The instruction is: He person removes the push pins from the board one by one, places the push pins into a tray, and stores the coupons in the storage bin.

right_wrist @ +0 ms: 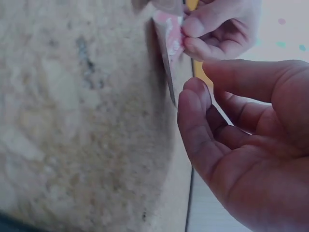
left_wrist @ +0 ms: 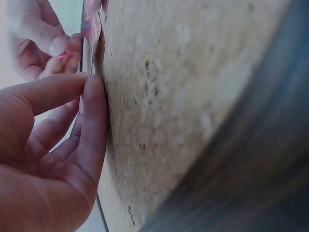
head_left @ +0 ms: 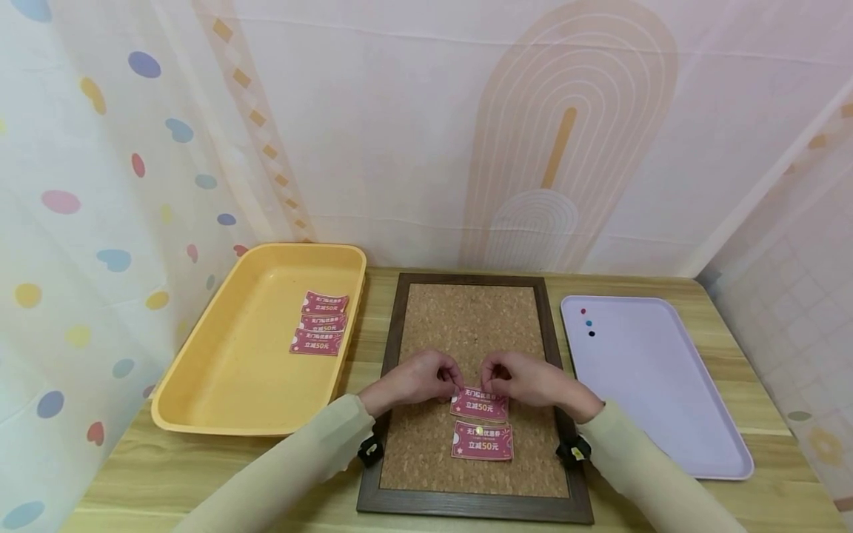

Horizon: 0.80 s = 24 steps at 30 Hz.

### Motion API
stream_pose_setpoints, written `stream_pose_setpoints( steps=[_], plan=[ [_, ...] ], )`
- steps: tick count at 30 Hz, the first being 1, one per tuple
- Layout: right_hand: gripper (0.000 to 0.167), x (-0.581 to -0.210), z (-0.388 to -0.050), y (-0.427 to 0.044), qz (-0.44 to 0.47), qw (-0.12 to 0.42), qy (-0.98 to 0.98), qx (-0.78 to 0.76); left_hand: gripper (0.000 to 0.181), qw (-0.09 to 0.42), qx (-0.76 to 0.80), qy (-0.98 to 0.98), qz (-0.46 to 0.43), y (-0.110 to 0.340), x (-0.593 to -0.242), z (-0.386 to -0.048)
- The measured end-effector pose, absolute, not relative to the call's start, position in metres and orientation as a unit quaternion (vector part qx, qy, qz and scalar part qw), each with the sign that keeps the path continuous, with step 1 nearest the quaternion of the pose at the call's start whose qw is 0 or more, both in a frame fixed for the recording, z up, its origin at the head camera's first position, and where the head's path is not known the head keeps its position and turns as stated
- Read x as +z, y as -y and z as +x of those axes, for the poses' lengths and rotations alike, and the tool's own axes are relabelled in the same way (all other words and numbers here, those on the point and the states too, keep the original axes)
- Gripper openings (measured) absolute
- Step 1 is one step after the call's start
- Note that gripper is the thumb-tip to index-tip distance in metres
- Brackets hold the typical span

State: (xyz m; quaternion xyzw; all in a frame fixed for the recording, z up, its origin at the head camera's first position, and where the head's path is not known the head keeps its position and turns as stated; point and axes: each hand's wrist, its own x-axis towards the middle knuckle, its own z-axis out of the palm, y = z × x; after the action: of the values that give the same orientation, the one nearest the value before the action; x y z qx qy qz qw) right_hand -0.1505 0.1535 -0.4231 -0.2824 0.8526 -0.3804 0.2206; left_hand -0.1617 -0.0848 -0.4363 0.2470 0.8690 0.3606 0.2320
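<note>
Left hand (head_left: 425, 376) pinches upper coupon (head_left: 480, 406) by its left side, over corkboard (head_left: 473, 318), just beyond lower coupon (head_left: 483, 446); right hand (head_left: 529, 377) pinches 1 small pink item (left_wrist: 63, 55), visible only in left wrist view

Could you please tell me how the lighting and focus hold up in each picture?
Head view: soft, fairly even light, with large print legible on the held coupon; left wrist view: dimmer, the dark frame badly blurred at lower right; right wrist view: the cork out of focus, the curtain at upper right nearly washed out.
</note>
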Motion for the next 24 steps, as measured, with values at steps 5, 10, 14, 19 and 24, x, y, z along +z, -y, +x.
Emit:
stream_pose_setpoints(
  steps=[5,10,14,19,24],
  plan=[
    [0.008,-0.417,-0.145,-0.161,-0.273,0.183,-0.859,-0.393,0.009,0.223,0.367,-0.869,0.246,0.084,-0.435,-0.16],
    [0.008,-0.412,-0.142,-0.169,-0.268,0.141,-0.862,-0.408,0.009,0.214,0.378,-0.869,0.239,0.085,-0.432,-0.158],
    [0.006,-0.408,-0.139,-0.176,-0.249,0.116,-0.861,-0.428,0.01,0.193,0.388,-0.87,0.234,0.087,-0.429,-0.156],
    [0.003,-0.405,-0.137,-0.185,-0.234,0.092,-0.855,-0.454,0.012,0.156,0.395,-0.874,0.237,0.091,-0.426,-0.154],
    [0.003,-0.398,-0.134,-0.192,-0.222,0.078,-0.855,-0.462,0.013,0.125,0.406,-0.875,0.231,0.095,-0.42,-0.151]
  ],
)
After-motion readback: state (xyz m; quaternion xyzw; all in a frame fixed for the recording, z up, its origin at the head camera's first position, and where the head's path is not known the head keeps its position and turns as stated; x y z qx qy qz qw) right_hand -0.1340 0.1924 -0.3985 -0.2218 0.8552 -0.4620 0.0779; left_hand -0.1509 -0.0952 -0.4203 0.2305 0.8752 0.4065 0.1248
